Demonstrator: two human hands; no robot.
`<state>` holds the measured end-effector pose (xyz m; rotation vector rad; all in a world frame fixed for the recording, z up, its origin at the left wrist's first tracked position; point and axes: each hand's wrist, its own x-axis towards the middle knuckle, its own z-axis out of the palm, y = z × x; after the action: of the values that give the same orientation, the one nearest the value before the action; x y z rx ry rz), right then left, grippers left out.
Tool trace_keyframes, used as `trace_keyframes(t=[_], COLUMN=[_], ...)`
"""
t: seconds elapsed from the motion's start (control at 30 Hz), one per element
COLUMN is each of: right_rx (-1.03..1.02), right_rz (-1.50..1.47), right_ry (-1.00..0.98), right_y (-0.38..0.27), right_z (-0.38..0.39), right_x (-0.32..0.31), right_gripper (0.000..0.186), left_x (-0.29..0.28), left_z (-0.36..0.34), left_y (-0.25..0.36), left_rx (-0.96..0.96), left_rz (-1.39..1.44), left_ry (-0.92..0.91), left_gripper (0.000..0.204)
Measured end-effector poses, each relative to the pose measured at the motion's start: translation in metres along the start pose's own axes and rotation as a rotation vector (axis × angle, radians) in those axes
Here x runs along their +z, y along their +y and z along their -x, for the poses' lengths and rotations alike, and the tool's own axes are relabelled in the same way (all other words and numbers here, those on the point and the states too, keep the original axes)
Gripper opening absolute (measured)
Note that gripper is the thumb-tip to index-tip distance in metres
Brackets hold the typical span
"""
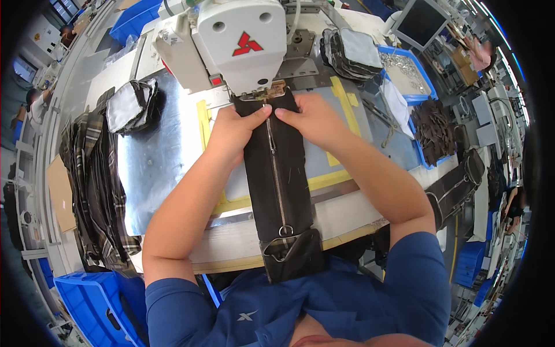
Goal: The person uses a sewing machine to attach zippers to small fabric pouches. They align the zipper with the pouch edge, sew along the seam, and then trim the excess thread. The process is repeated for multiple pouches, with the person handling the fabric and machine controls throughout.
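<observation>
A long black fabric strip with a metal zipper [277, 179] runs from the head of a white sewing machine [243, 46] down over the table edge to my lap. My left hand [231, 130] grips its left edge near the machine, thumb pressed on top beside the zipper. Opposite it, my right hand [312, 118] pinches the right edge, thumb also on top. The fingers under the fabric are hidden. A metal D-ring [286, 231] sits toward the strip's near end, where the fabric folds over. The far end lies under the machine's presser area.
Dark plaid fabric pieces [95, 185] pile at the left, with a stack of grey-white patches [132, 107] beside them. More patches [352, 52] stand at the back right, near blue trays of metal parts [404, 72] and brown pieces [433, 130]. Scissors-like tools [378, 115] lie right of the machine.
</observation>
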<state>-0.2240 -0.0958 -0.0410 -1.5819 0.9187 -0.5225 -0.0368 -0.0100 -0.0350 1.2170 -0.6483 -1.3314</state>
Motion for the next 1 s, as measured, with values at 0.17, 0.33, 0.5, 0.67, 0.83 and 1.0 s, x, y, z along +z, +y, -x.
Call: trace_keyframes(t=[0.17,0.33,0.5,0.67,0.83,1.0], right_rx=[0.087,-0.18,-0.194,-0.136,-0.033,-0.094], right_rz=[0.592,0.746,0.749,0.741,0.784,0.847], right_ry=[0.056,0.18,0.144,0.107,-0.017,-0.012], right_y=[-0.009,0.015,0.013,0.01,-0.015,-0.022], right_z=[0.004,0.0,-0.012,-0.018,-0.018,-0.015], right_x=[-0.013,-0.018,-0.022,-0.026,-0.028,-0.032], right_gripper=[0.038,0.042,0.042,0.04,0.039,0.036], left_x=[-0.002,0.0,-0.006,-0.001,0.0,0.0], left_z=[0.009,0.033,0.019,0.008,0.005,-0.004], left_y=[-0.012,-0.013,-0.019,-0.016,-0.013,-0.009], left_rx=[0.193,0.678,0.944,0.855,0.783,0.79], left_rz=[-0.858,-1.471,-1.58,-1.6,-1.583,-1.538], left_ry=[0.055,-0.093,-0.286,-0.319,-0.34,-0.391], left_gripper=[0.076,0.093,0.093,0.1,0.103,0.104])
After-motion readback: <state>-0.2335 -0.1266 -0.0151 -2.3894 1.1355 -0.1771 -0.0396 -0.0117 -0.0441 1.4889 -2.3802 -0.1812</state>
